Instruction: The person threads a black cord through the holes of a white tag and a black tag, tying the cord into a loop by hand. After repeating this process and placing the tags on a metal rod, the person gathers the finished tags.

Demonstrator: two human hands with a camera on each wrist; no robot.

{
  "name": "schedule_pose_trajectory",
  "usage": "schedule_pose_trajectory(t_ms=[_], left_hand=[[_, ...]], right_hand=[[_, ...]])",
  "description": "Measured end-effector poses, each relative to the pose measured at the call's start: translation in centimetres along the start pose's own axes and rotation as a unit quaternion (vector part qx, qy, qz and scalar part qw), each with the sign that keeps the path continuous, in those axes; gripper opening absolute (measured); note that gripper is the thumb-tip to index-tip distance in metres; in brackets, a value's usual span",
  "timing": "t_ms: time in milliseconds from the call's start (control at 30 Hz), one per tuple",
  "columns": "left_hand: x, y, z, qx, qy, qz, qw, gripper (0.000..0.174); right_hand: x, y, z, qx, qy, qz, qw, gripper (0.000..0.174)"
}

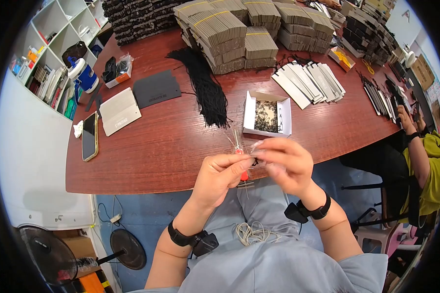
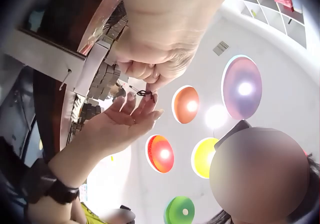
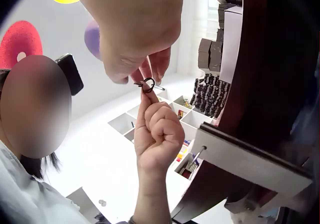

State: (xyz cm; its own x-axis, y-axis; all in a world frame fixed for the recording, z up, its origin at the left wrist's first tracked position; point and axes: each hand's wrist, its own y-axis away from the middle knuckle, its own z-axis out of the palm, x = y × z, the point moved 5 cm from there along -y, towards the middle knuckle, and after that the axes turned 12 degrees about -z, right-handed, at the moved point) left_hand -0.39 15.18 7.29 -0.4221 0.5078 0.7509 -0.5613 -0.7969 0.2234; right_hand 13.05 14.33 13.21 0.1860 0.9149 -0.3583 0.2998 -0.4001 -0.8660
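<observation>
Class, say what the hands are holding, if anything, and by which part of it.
A small black loop, pinched at its edge between the left hand's thumb and finger. The right hand is open, close by.

A passage crosses the counter (image 1: 146,156) between the phone (image 1: 89,136) and black cords (image 1: 209,97); the white box (image 1: 268,132) and card stacks (image 1: 220,35) obstruct reaching forward.

A packing workshop (or similar), with banded card stacks (image 1: 215,29) and black cords (image 1: 208,93).
</observation>
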Motion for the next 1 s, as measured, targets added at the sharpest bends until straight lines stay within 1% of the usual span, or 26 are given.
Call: schedule_pose_trajectory(t_ms=[33, 67, 100, 133, 167, 233, 267, 300, 367, 400, 433, 467, 500, 567, 600, 633, 700, 733, 767, 800, 833, 867, 900, 933, 967, 1000], left_hand=[[0.2, 0.2, 0.1, 0.014, -0.032, 0.009, 0.999, 0.017], [0.4, 0.3, 0.2, 0.028, -0.063, 0.018, 0.997, 0.016], [0.5, 0.4, 0.3, 0.027, -0.063, 0.017, 0.997, 0.016], [0.7, 0.5, 0.5, 0.023, -0.077, 0.022, 0.996, 0.015], [0.8, 0.5, 0.7, 0.018, -0.092, 0.027, 0.995, 0.015], [0.9, 0.6, 0.9, 0.016, -0.110, 0.029, 0.993, 0.015], [1.0, 0.6, 1.0, 0.018, -0.126, 0.032, 0.991, 0.016], [1.0, 0.7, 0.9, 0.019, -0.126, 0.032, 0.991, 0.016], [1.0, 0.8, 0.6, 0.040, -0.123, 0.024, 0.991, 0.016], [1.0, 0.8, 0.6, 0.040, -0.123, 0.024, 0.991, 0.016], [1.1, 0.8, 0.5, 0.044, -0.110, 0.028, 0.992, 0.016], [1.1, 0.7, 0.4, 0.048, -0.097, 0.032, 0.994, 0.016], [1.1, 0.7, 0.5, 0.048, -0.098, 0.032, 0.994, 0.016], [1.1, 0.7, 0.6, 0.067, -0.119, 0.050, 0.989, 0.015], [1.0, 0.6, 0.8, 0.066, -0.120, 0.049, 0.989, 0.015], [1.1, 0.5, 1.1, 0.071, -0.128, 0.067, 0.987, 0.015], [1.1, 0.6, 1.1, 0.076, -0.137, 0.085, 0.984, 0.015], [0.9, 0.6, 0.9, 0.079, -0.120, 0.066, 0.987, 0.015], [0.6, 0.6, 0.7, 0.083, -0.104, 0.049, 0.990, 0.015], [0.7, 0.6, 0.8, 0.084, -0.104, 0.049, 0.990, 0.015], [0.5, 0.5, 0.9, 0.071, -0.063, 0.031, 0.995, 0.016], [0.3, 0.5, 0.9, 0.059, -0.022, 0.013, 0.998, 0.017], [0.3, 0.5, 0.9, 0.059, -0.022, 0.014, 0.998, 0.017], [0.2, 0.6, 1.0, 0.039, -0.004, 0.005, 0.999, 0.017], [0.1, 0.6, 1.1, 0.019, 0.014, -0.003, 1.000, 0.017], [0.1, 0.6, 1.1, 0.019, 0.014, -0.004, 1.000, 0.017]], right_hand=[[-0.1, 0.0, -0.1, 0.001, 0.001, 0.000, 1.000, 0.019], [1.2, 0.5, -0.3, 0.040, -0.093, 0.157, 0.982, 0.019], [2.3, 1.5, -0.1, 0.078, -0.184, 0.307, 0.930, 0.020], [3.0, 2.0, 0.3, 0.084, -0.249, 0.376, 0.889, 0.023], [3.2, 2.1, 0.3, 0.086, -0.248, 0.375, 0.889, 0.023], [3.4, 2.7, 1.6, 0.013, -0.340, 0.440, 0.831, 0.022], [3.1, 3.0, 1.9, 0.011, -0.350, 0.467, 0.812, 0.022], [3.1, 3.1, 1.7, 0.011, -0.351, 0.467, 0.811, 0.022], [2.8, 3.3, 1.9, -0.004, -0.415, 0.456, 0.787, 0.020], [2.6, 3.3, 2.0, -0.004, -0.415, 0.456, 0.787, 0.020], [2.3, 2.3, 1.4, 0.025, -0.351, 0.370, 0.860, 0.019], [1.8, 1.5, 0.6, 0.055, -0.281, 0.278, 0.917, 0.019], [1.6, 1.4, 0.5, 0.055, -0.280, 0.278, 0.917, 0.019], [0.7, 0.7, -0.2, -0.001, -0.153, 0.189, 0.970, 0.022], [0.4, 0.7, -0.2, 0.016, -0.122, 0.183, 0.975, 0.021], [0.5, 0.8, -0.2, 0.017, -0.121, 0.183, 0.975, 0.021], [-0.2, 0.6, -0.5, 0.002, 0.025, 0.077, 0.997, 0.020], [-0.3, 0.6, -0.4, 0.002, 0.025, 0.077, 0.997, 0.020], [-0.9, 0.4, -0.4, -0.001, 0.094, 0.026, 0.995, 0.021], [-1.5, 0.2, -0.3, -0.003, 0.162, -0.025, 0.987, 0.021], [-1.5, 0.2, -0.2, -0.003, 0.161, -0.025, 0.987, 0.021], [-1.9, 0.3, -0.1, -0.003, 0.188, -0.073, 0.979, 0.022], [-2.3, 0.3, 0.0, -0.003, 0.214, -0.120, 0.969, 0.023], [-2.4, 0.5, 0.1, 0.005, 0.229, -0.142, 0.963, 0.026], [-2.3, 0.6, 0.1, 0.005, 0.229, -0.142, 0.963, 0.026], [-2.5, 0.8, 0.0, 0.005, 0.242, -0.167, 0.956, 0.027]])
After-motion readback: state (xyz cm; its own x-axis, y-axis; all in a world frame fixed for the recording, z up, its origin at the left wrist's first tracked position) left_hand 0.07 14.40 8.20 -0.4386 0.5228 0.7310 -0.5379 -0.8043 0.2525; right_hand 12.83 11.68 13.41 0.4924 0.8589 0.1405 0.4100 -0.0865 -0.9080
